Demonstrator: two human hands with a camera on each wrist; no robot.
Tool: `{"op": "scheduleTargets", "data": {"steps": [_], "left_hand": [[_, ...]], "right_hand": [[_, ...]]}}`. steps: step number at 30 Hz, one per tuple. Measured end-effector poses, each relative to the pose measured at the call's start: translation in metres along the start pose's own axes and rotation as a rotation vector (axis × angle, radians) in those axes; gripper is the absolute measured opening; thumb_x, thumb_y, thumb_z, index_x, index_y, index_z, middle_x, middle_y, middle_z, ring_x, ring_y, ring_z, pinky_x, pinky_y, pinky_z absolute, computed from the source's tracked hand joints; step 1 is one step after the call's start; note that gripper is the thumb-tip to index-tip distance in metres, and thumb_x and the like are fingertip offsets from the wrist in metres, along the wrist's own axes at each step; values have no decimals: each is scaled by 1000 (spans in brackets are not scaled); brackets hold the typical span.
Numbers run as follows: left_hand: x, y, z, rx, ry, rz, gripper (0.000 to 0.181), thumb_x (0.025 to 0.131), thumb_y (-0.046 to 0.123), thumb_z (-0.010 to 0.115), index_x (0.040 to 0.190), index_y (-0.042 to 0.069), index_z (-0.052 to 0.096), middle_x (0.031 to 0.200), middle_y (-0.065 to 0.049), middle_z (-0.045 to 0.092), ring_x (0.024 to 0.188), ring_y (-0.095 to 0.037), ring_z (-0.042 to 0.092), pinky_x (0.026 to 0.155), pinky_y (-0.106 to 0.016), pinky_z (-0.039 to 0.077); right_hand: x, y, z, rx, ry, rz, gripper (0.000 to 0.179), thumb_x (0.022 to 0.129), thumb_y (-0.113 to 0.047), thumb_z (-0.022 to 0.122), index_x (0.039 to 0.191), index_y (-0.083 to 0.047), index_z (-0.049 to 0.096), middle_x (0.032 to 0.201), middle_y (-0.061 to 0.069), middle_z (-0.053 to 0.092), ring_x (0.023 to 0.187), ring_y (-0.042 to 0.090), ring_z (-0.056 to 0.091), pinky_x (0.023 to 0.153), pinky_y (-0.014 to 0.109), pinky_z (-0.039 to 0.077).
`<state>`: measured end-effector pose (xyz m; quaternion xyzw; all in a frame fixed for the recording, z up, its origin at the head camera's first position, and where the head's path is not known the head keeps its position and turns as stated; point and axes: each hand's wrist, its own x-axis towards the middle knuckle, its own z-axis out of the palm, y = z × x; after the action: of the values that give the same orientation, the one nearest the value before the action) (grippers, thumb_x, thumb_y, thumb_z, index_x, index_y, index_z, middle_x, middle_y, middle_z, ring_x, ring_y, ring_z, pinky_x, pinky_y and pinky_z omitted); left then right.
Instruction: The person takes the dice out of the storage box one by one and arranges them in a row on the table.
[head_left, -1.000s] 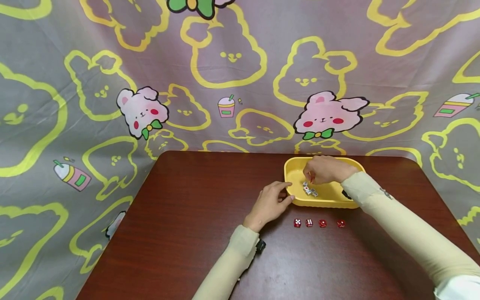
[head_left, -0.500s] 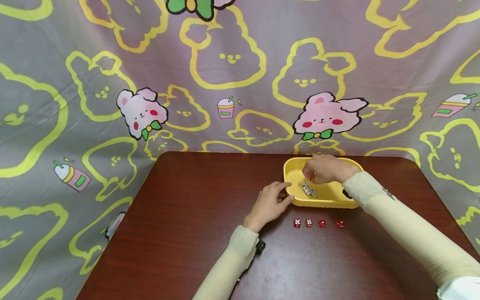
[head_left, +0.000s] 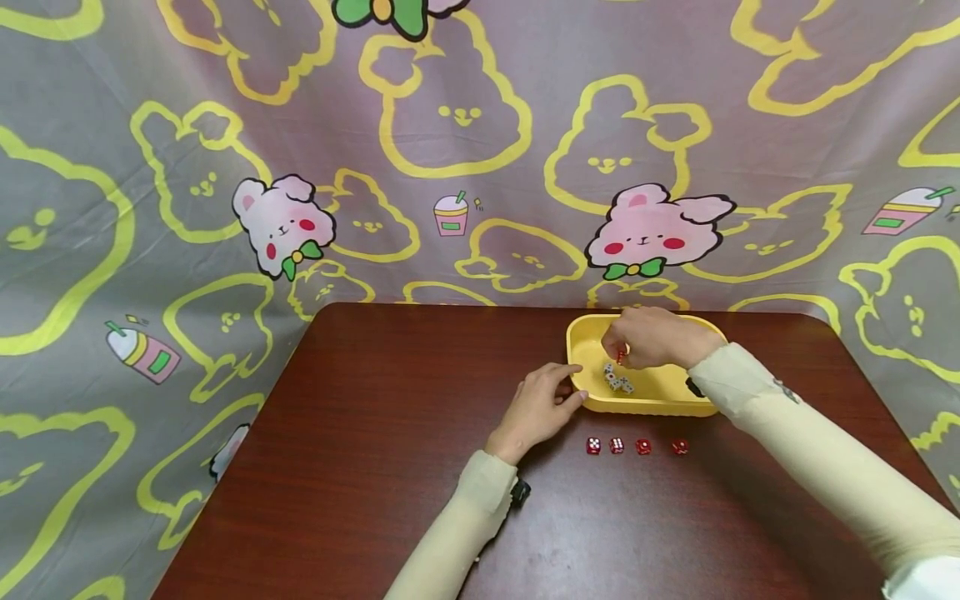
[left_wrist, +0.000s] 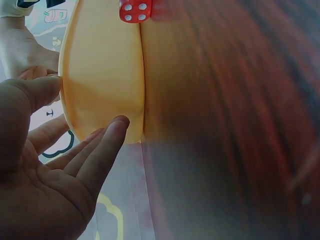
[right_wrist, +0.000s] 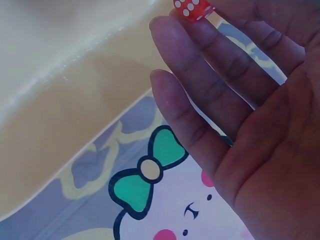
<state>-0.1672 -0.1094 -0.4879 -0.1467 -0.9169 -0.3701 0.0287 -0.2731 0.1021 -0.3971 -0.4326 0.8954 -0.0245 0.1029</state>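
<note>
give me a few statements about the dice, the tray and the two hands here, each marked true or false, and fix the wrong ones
1. The right hand holds a red die at the yellow tray. True.

2. The dice lying in the yellow tray are black. False: they are white dice.

3. The left hand touches the left end of the yellow tray. True.

4. Four other red dice lie on the table, on the person's side of the yellow tray. True.

5. Those four red dice are stacked in a tower. False: they lie in a row with gaps between them.
</note>
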Motion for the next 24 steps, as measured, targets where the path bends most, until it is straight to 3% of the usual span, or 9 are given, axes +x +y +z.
{"op": "scheduleTargets", "data": {"steps": [10,24], "left_hand": [[0,1,1,-6,-3,2,45,102,30,69,144,15,63,139,-5,67,108,-11,74,88,-14,57],[0,2,0,4,4,1,44,101,30,70,142,15,64,137,-5,68,106,-9,74,88,-14,56]], "right_hand": [[-7,-6,-4,15,-15,-4,19,80,-2,78,77,-20,71,77,-9,66,66,12,52,57,27,44],[-20,-15,-6,18,26,-38,22,82,-1,76,74,-20,70,67,-11,59,61,9,49,54,25,40]]}}
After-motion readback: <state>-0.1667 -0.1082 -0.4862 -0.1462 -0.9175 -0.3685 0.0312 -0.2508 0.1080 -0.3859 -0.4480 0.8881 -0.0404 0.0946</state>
